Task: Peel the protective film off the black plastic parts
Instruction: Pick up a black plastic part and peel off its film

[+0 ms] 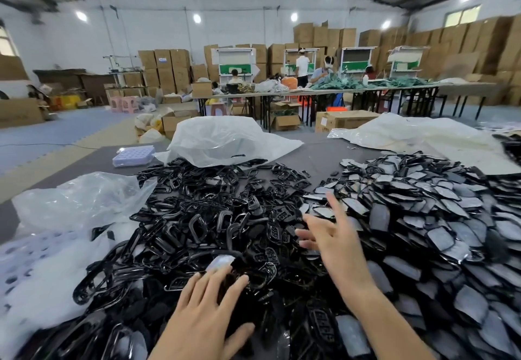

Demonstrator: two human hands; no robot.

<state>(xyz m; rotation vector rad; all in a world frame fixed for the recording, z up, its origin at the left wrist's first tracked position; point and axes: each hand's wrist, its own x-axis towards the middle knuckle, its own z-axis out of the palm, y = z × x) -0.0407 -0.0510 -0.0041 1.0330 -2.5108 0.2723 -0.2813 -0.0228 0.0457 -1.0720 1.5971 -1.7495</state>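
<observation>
Head camera looks down at my two hands over the work. Near me, in the middle, my left hand (203, 309) holds one small black plastic part with pale shiny film (220, 262). My fingers lie over it and my thumb curls under it. It is a bit blurry, but the film end pokes out past my fingertips.

My right hand (331, 242) is a little farther out and holds nothing. Its fingers are spread wide over the near edge of the big heap of flat black plastic parts with grey film (423, 218) on the right.

I think I am between pieces: one part in my left hand, and my right hand free to peel or pick. Next, my right fingers need to pinch a film edge and pull it off while my left hand holds tight.

To the left of my hands is a heap of black plastic ring-shaped frames (191, 218). Farther left lies a crumpled clear plastic bag (79, 201). At the far side of the dark grey table (318, 159) sit a big white plastic sack (225, 139) and a small pale purple plastic box (134, 155).
</observation>
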